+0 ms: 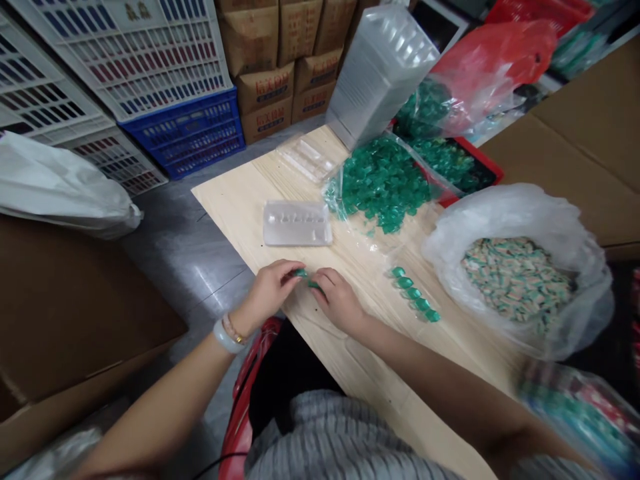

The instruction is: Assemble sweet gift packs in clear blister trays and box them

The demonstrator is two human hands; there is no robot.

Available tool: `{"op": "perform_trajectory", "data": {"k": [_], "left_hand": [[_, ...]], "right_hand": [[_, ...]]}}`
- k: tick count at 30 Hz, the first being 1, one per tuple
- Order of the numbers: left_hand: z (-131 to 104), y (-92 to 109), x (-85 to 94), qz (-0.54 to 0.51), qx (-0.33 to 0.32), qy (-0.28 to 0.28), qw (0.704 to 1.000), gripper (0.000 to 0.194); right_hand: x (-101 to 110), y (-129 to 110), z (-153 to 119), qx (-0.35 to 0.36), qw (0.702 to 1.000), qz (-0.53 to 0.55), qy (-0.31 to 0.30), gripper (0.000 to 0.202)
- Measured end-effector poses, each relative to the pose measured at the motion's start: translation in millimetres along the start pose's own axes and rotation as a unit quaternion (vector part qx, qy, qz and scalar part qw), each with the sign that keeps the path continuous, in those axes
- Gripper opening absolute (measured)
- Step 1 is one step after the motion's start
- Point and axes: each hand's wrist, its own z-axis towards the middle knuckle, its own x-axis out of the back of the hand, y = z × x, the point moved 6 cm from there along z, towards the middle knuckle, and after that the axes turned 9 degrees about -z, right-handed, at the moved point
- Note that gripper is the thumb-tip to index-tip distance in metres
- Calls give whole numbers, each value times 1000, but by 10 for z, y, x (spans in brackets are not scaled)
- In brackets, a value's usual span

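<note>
Over the front edge of the wooden table (260, 177), my left hand (273, 287) pinches a small green piece (300, 273) between thumb and fingertips. Close on its right, my right hand (340, 299) has its fingers closed on another small green piece (315, 285). A clear plastic tray (297, 230) lies just beyond both hands. Several green pieces (411, 292) form a slanting row to the right of my right hand. Behind them is a heap of green pieces (383, 177) on clear plastic.
A clear bag (440, 230) of small mixed pieces stands at the right. Farther back are a tall stack of clear trays (373, 80), a red bin (487, 167) and a red bag (520, 53). Crates and cartons stand beyond the table.
</note>
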Motion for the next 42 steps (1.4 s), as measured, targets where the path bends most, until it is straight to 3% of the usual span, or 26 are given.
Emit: {"op": "perform_trajectory", "data": {"k": [5,7,9,19,23,27,29,33,37,42], "left_hand": [[108,160,-52,106,-110,-147,977,26],[114,185,-76,134,-127,-205,961,27],[123,192,-75,162,-132,-225,952,26],[180,164,-235,220,-126,-245,936,28],[149,165,-168,175,-92,-198,960,35],[119,141,-198,165,-65,-158,971,19],[101,136,-236,165,-71,-146,973,21],[63,107,-268,175,-79,-130,973,23],[43,83,-262,179,-87,-122,972,22],[52,71,-270,171,-84,-122,974,23]], "right_hand": [[-16,21,15,21,1000,3,-10,16],[-16,28,20,18,1000,-2,-14,15],[-11,31,23,16,1000,-8,-17,14],[22,115,16,-25,1000,6,3,19],[99,117,-2,-57,996,-65,-3,23],[155,52,-4,-56,993,-99,-6,21],[158,50,-8,-69,992,-104,-7,15],[190,116,-54,-112,993,-41,21,7],[266,205,-113,-124,988,65,68,14],[242,225,-77,-90,991,94,42,12]]}}
